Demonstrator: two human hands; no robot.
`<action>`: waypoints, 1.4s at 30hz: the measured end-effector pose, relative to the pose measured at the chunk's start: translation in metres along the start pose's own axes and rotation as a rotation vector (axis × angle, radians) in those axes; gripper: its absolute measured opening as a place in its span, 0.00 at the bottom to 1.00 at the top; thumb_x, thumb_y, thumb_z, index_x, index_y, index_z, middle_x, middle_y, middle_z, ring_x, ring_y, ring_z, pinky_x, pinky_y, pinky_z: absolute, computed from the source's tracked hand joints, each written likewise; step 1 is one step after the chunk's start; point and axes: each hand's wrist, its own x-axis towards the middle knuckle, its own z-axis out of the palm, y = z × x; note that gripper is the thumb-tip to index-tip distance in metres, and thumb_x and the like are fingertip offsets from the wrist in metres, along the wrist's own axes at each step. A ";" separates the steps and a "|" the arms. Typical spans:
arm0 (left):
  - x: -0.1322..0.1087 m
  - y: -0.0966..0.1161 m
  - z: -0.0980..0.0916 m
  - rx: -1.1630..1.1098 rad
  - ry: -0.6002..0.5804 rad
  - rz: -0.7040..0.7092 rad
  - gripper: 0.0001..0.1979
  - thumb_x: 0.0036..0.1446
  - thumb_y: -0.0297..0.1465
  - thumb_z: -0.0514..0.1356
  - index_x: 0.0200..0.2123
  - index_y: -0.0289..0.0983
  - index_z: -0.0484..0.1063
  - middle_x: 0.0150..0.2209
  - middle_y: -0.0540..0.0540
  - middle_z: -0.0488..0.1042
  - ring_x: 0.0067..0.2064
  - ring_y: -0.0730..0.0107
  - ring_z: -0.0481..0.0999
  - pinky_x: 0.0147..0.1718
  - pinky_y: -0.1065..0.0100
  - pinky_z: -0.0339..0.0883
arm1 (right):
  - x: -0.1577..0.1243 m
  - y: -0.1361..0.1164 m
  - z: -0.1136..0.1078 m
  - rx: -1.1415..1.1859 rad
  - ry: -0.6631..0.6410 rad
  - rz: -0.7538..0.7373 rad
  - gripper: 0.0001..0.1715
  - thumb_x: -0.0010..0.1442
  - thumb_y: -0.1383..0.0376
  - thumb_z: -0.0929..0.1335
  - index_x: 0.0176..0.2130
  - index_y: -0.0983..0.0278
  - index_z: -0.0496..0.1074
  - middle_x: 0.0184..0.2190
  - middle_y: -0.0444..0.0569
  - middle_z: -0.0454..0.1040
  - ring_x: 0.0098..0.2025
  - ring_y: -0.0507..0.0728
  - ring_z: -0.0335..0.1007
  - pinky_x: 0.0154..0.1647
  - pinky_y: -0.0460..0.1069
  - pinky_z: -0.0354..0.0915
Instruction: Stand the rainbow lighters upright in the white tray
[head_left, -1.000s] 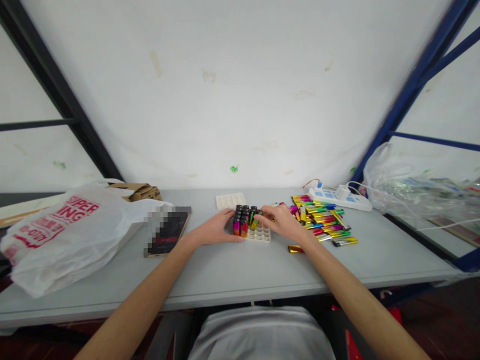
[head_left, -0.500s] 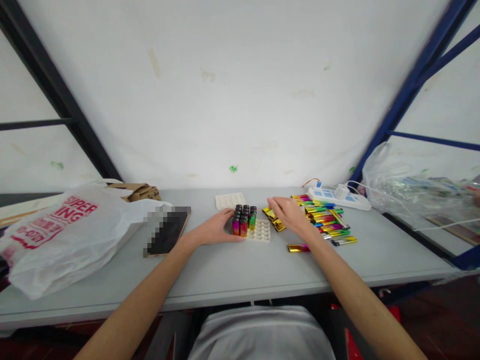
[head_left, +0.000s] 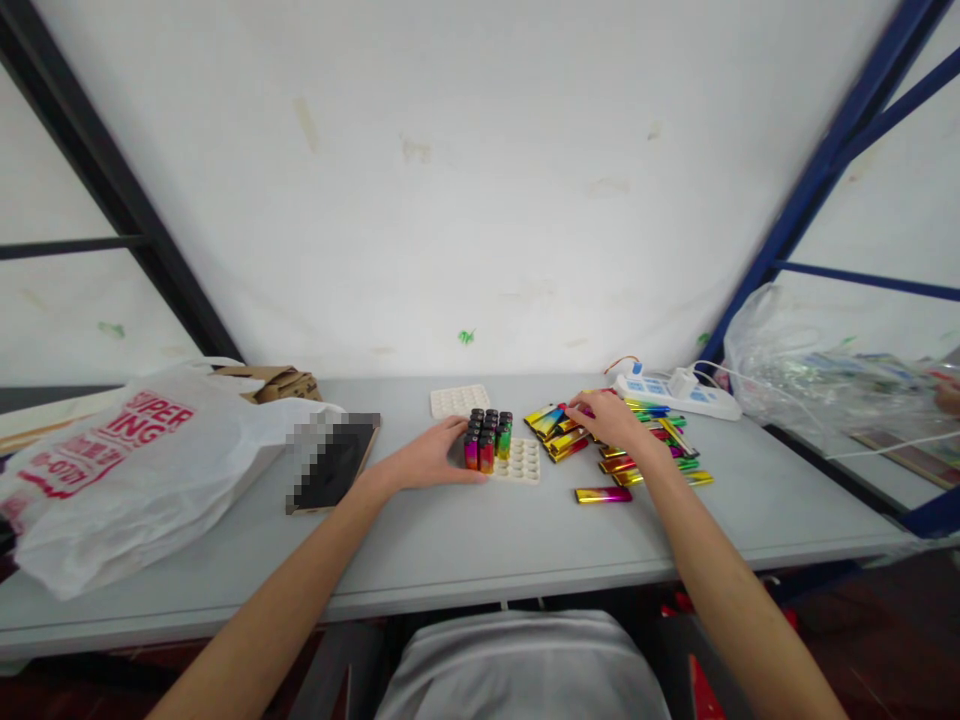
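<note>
Several upright lighters with black tops and shiny coloured bodies stand close together in a white tray with rows of holes. My left hand grips the tray's left side, its thumb along the front edge and its fingers behind the lighters. More lighters lie in a loose pile to the right of the tray. Over that pile is my right hand, fingers reaching left and touching the lighters, parted and holding none that I can make out. A gold-and-purple lighter lies apart in front.
Behind the filled tray lies another white tray. A dark phone-like device, partly pixelated, and a white plastic bag are on the left. A white power strip with cables and a clear plastic bag are at the right.
My right hand has moved right and lowered onto the pile, uncovering lighters at its left end and the single one in front. My left hand stays on the tray.
</note>
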 end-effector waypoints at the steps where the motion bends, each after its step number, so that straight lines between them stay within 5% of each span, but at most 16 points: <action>1: 0.000 0.000 0.000 0.002 0.000 0.000 0.42 0.49 0.54 0.71 0.60 0.34 0.70 0.62 0.34 0.71 0.63 0.40 0.71 0.65 0.50 0.64 | -0.001 0.002 -0.002 0.023 -0.006 -0.040 0.20 0.71 0.56 0.64 0.48 0.65 0.81 0.45 0.57 0.82 0.47 0.62 0.78 0.52 0.53 0.67; 10: 0.001 0.000 0.000 0.003 0.002 -0.010 0.45 0.48 0.53 0.72 0.63 0.36 0.69 0.64 0.34 0.70 0.65 0.40 0.69 0.66 0.49 0.61 | -0.009 0.019 -0.011 0.162 -0.146 -0.131 0.16 0.65 0.62 0.70 0.50 0.63 0.81 0.49 0.55 0.82 0.48 0.64 0.78 0.51 0.54 0.70; 14: 0.001 0.000 0.000 0.003 -0.010 -0.017 0.45 0.48 0.54 0.72 0.62 0.35 0.69 0.64 0.33 0.70 0.65 0.39 0.69 0.67 0.49 0.61 | -0.005 0.013 -0.012 0.162 -0.008 -0.154 0.14 0.65 0.57 0.70 0.44 0.63 0.82 0.44 0.55 0.83 0.44 0.63 0.78 0.46 0.53 0.70; 20: 0.001 0.000 -0.001 0.011 -0.012 -0.008 0.44 0.49 0.54 0.71 0.62 0.34 0.69 0.64 0.33 0.70 0.65 0.40 0.69 0.67 0.50 0.61 | -0.004 -0.008 -0.007 0.370 0.187 -0.062 0.25 0.67 0.47 0.67 0.49 0.63 0.79 0.29 0.49 0.80 0.29 0.57 0.72 0.33 0.50 0.65; 24: 0.001 0.001 -0.001 0.008 -0.002 -0.005 0.44 0.48 0.54 0.71 0.62 0.35 0.69 0.64 0.34 0.70 0.65 0.39 0.69 0.66 0.50 0.62 | 0.001 -0.024 0.004 0.589 0.250 -0.064 0.29 0.62 0.42 0.70 0.49 0.62 0.78 0.31 0.47 0.78 0.29 0.55 0.68 0.31 0.49 0.64; 35: 0.000 0.002 -0.002 -0.004 -0.001 0.001 0.43 0.49 0.53 0.72 0.63 0.36 0.69 0.64 0.33 0.70 0.64 0.40 0.70 0.66 0.48 0.61 | -0.004 -0.060 0.009 1.173 -0.005 0.039 0.32 0.65 0.36 0.62 0.39 0.61 0.71 0.32 0.47 0.74 0.35 0.55 0.72 0.37 0.49 0.71; 39: 0.000 0.003 -0.002 -0.022 0.012 0.014 0.43 0.48 0.52 0.73 0.63 0.37 0.69 0.64 0.35 0.71 0.64 0.40 0.70 0.66 0.48 0.61 | -0.006 -0.079 0.010 1.276 -0.055 0.019 0.30 0.66 0.36 0.61 0.38 0.59 0.65 0.24 0.39 0.61 0.25 0.52 0.60 0.28 0.47 0.65; 42: 0.000 0.004 -0.002 -0.028 0.008 0.015 0.44 0.48 0.51 0.73 0.63 0.35 0.69 0.64 0.34 0.70 0.65 0.41 0.69 0.67 0.50 0.60 | -0.008 -0.088 0.012 1.115 0.046 0.016 0.29 0.67 0.38 0.61 0.34 0.59 0.63 0.23 0.38 0.56 0.23 0.51 0.52 0.24 0.46 0.55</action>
